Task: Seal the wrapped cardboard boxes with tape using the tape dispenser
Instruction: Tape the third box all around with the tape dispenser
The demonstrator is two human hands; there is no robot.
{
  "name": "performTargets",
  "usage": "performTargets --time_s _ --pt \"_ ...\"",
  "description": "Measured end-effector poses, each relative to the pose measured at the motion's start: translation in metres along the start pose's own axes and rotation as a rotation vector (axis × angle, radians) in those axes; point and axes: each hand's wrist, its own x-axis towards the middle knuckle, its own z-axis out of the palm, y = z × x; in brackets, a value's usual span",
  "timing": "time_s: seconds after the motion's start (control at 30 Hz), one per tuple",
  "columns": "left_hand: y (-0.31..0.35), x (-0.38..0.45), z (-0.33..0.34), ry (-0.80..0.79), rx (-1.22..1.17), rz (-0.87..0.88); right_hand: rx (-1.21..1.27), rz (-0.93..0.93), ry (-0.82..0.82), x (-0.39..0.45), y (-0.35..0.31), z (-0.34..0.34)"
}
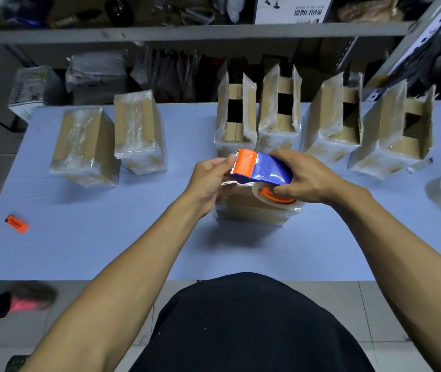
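Gripping the blue and orange tape dispenser (261, 170) in my right hand (310, 178), I pinch its orange front end with my left hand (208, 181). Directly beneath the dispenser lies a wrapped cardboard box (251, 208) on the table (106, 232). Beyond the dispenser stand four open boxes (329, 122); left of it, two sealed boxes (112, 140).

left hand (208, 181): fingers curled, pinching; right hand (308, 178): curled, gripping; both forearms extended forward
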Motion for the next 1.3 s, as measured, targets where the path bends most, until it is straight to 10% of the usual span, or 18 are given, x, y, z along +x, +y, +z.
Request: performTargets --time_s 0.1,0.3,0.8,1.3 --pt "-0.002 0.001 -0.002 0.010 -0.079 -0.040 -0.003 -0.009 -0.030 0.003 -0.001 -0.004" --pt "-0.011 0.013 -0.013 0.171 0.529 0.158 -0.165 -0.086 -0.047 0.015 -0.014 0.000" --pt "-0.097 0.038 -0.015 0.392 -0.013 -0.119 -0.461 -0.035 -0.092 0.014 0.001 -0.010" --pt "-0.089 0.044 -0.017 0.406 -0.046 -0.557 -0.468 0.006 -0.028 0.010 -0.003 -0.001"
